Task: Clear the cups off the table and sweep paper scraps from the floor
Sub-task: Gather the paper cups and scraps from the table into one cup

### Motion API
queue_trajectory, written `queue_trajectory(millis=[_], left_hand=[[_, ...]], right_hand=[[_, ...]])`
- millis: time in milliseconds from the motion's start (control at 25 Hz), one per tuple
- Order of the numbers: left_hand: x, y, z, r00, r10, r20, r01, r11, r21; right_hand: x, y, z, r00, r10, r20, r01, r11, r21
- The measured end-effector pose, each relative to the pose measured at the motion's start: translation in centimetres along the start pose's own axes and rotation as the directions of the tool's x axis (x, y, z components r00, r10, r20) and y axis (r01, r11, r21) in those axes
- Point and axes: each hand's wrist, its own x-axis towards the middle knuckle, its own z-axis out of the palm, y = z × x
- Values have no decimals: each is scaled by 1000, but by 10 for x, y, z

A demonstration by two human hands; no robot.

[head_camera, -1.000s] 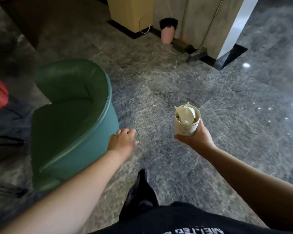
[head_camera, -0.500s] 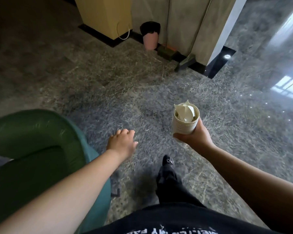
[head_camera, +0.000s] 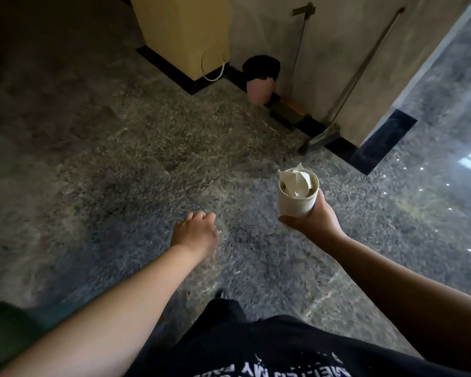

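Closer now loomed the pink bin [head_camera: 259, 89], upper centre; the right hand [head_camera: 312, 220] gripped stacked cups [head_camera: 297, 195], left hand [head_camera: 196, 232] loosely curled, empty; sweeping remained.

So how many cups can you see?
1 for sure: the paper cup in the right hand, stuffed with paper. More may be nested inside; I cannot tell.
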Motion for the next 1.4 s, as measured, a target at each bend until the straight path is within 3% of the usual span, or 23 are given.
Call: queue_trajectory(millis=[400,760,880,1160,1400], left_hand=[[290,-63,-100,993,122,1,-120,979,163],[526,-54,-196,977,204,69,-214,954,208],[607,-49,-230,982,172,74,-184,954,237],[764,-57,-302,991,124,53,-132,970,205],[917,-85,-347,973,216,83,-228,956,183]], right_hand=[[275,-98,50,997,47,-62,-44,998,53],[507,-148,56,993,78,-85,-71,994,85],[597,-164,52,996,69,-63,-63,994,94],[768,-209,46,1000,28,-5,-28,998,53],[901,-237,67,999,35,-30,-35,999,8]])
